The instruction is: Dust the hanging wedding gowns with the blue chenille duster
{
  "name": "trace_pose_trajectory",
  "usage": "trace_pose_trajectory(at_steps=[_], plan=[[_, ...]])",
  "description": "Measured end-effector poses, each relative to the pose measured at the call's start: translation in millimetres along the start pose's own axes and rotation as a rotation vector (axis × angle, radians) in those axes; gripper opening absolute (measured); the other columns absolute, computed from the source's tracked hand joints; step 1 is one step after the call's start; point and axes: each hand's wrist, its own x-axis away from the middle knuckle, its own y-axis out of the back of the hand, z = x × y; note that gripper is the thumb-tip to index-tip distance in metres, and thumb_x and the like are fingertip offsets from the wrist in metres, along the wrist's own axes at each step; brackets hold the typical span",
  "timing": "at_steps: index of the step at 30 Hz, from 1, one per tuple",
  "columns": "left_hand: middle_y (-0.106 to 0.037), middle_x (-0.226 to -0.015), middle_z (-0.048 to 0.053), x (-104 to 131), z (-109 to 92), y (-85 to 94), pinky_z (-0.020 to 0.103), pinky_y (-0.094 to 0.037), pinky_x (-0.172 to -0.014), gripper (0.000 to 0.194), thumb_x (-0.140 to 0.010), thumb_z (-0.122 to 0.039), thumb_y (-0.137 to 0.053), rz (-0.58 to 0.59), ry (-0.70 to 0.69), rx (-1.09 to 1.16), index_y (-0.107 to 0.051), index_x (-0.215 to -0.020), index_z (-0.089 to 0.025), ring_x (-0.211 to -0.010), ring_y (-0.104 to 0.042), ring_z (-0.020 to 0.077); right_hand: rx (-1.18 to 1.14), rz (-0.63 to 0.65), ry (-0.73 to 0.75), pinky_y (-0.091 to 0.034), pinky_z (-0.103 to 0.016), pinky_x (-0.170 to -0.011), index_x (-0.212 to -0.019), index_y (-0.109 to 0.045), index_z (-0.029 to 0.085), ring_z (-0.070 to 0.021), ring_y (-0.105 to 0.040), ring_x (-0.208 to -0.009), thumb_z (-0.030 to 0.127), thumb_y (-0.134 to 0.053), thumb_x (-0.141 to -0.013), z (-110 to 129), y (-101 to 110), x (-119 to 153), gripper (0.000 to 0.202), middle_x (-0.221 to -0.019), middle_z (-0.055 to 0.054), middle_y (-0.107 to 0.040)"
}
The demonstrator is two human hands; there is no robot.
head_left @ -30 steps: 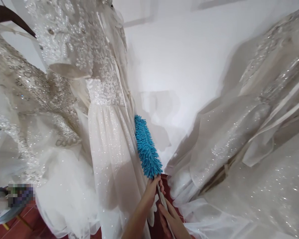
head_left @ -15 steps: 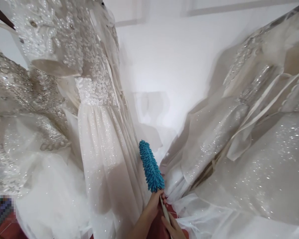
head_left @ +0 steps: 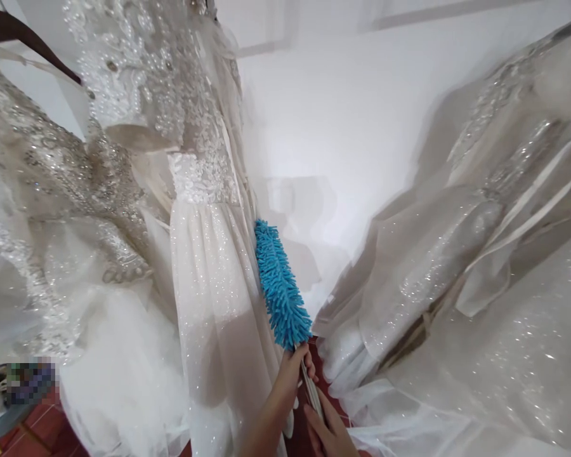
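A blue fluffy duster (head_left: 282, 287) points up and slightly left, its head beside the skirt of a beaded white dress (head_left: 209, 273) and in front of the wall. Just below the duster's head, my left hand (head_left: 295, 367) is wrapped round the top of the grey handle. Lower on the same handle, my right hand (head_left: 328, 426) grips it with closed fingers. Whether the duster's tip touches the dress is hard to tell.
Sparkling gowns (head_left: 433, 273) hang along the right side. Another beaded gown (head_left: 76, 171) and a dark hanger (head_left: 23, 38) are at the left. Behind is a white wall (head_left: 333, 108). Red tiled floor (head_left: 52, 425) shows at the bottom left, near a grey seat (head_left: 9, 422).
The duster has risen and looks larger, its head now closer to the left dress. Both hands still hold the handle. The view has shifted a little left.
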Motion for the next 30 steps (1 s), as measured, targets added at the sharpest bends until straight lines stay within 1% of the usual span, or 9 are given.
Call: trace_pose_trajectory(at_steps=[2, 6, 9, 12, 15, 18, 22, 26, 30], plan=[[-0.046, -0.052, -0.008, -3.7, 10.8, 4.8, 0.024, -0.037, -0.045, 0.046, -0.058, -0.056, -0.072, -0.024, 0.012, 0.001, -0.044, -0.067, -0.021, -0.040, -0.039, 0.0064, -0.003, 0.008, -0.026, -0.057, -0.038, -0.078, -0.118, -0.068, 0.017, -0.0321, -0.068, -0.094, 0.062, -0.071, -0.066, -3.4, -1.4, 0.2, 0.069, -0.093, -0.011, -0.076], [-0.045, -0.048, -0.008, -10.0, 35.2, 9.5, 0.025, -0.038, -0.046, 0.047, -0.056, -0.058, -0.071, -0.091, 0.070, -0.019, -0.043, -0.064, -0.021, -0.039, -0.039, 0.0069, 0.011, 0.008, -0.081, -0.059, -0.039, -0.070, -0.118, -0.068, 0.017, -0.0311, -0.071, -0.081, 0.064, -0.066, -0.070, -9.9, 0.5, 5.1, 0.067, -0.076, -0.008, -0.076], [-0.043, -0.043, -0.008, -10.3, 44.4, 6.7, 0.025, -0.038, -0.046, 0.049, -0.053, -0.063, -0.069, -0.101, 0.130, -0.048, -0.043, -0.062, -0.022, -0.038, -0.040, 0.0083, 0.036, -0.025, -0.068, -0.060, -0.040, -0.072, -0.112, -0.072, 0.018, -0.0329, -0.072, -0.084, 0.065, -0.067, -0.069, -14.9, 5.3, 8.8, 0.063, -0.080, -0.010, -0.077], [-0.042, -0.040, -0.007, -5.8, 41.4, -2.0, 0.025, -0.036, -0.046, 0.050, -0.054, -0.066, -0.067, -0.055, 0.146, -0.087, -0.043, -0.059, -0.022, -0.038, -0.042, 0.0094, 0.064, -0.086, -0.016, -0.058, -0.043, -0.083, -0.110, -0.073, 0.019, -0.0363, -0.068, -0.100, 0.066, -0.068, -0.067, -20.8, 11.1, 10.3, 0.064, -0.098, -0.013, -0.077], [-0.042, -0.040, -0.007, 1.0, 30.7, -12.2, 0.025, -0.037, -0.046, 0.050, -0.055, -0.065, -0.067, -0.013, 0.104, -0.090, -0.043, -0.061, -0.022, -0.038, -0.043, 0.0101, 0.083, -0.123, 0.053, -0.050, -0.044, -0.098, -0.112, -0.073, 0.018, -0.0371, -0.060, -0.117, 0.070, -0.065, -0.067, -25.8, 14.7, 9.6, 0.069, -0.116, -0.014, -0.072], [-0.043, -0.044, -0.007, 5.8, 20.1, -16.7, 0.025, -0.037, -0.046, 0.047, -0.059, -0.062, -0.067, 0.006, 0.049, -0.072, -0.044, -0.063, -0.022, -0.039, -0.044, 0.0099, 0.099, -0.089, 0.113, -0.042, -0.041, -0.107, -0.116, -0.071, 0.017, -0.0347, -0.055, -0.124, 0.073, -0.060, -0.069, -27.6, 14.4, 7.0, 0.073, -0.127, -0.014, -0.067], [-0.041, -0.042, -0.006, 4.2, 13.8, -11.3, 0.025, -0.036, -0.045, 0.046, -0.061, -0.060, -0.066, 0.019, -0.019, -0.060, -0.041, -0.057, -0.022, -0.037, -0.040, 0.0083, 0.147, -0.024, 0.148, -0.040, -0.040, -0.108, -0.123, -0.066, 0.016, -0.0323, -0.052, -0.128, 0.068, -0.058, -0.074, -27.0, 9.5, 1.3, 0.071, -0.132, -0.014, -0.064], [-0.041, -0.043, -0.006, -3.6, 21.3, -1.1, 0.024, -0.035, -0.043, 0.042, -0.063, -0.056, -0.065, -0.044, -0.010, -0.027, -0.041, -0.056, -0.022, -0.038, -0.039, 0.0077, 0.199, -0.004, 0.128, -0.039, -0.041, -0.109, -0.126, -0.064, 0.017, -0.0316, -0.050, -0.130, 0.061, -0.058, -0.079, -30.8, 6.0, -3.7, 0.065, -0.133, -0.015, -0.063], [-0.040, -0.042, -0.007, -11.9, 44.8, 7.7, 0.023, -0.034, -0.043, 0.042, -0.059, -0.056, -0.066, -0.085, 0.053, -0.016, -0.041, -0.057, -0.022, -0.037, -0.038, 0.0077, 0.254, -0.014, 0.064, -0.040, -0.039, -0.109, -0.123, -0.066, 0.019, -0.0321, -0.050, -0.130, 0.060, -0.059, -0.079, -40.6, 8.7, -3.3, 0.061, -0.131, -0.012, -0.065]])
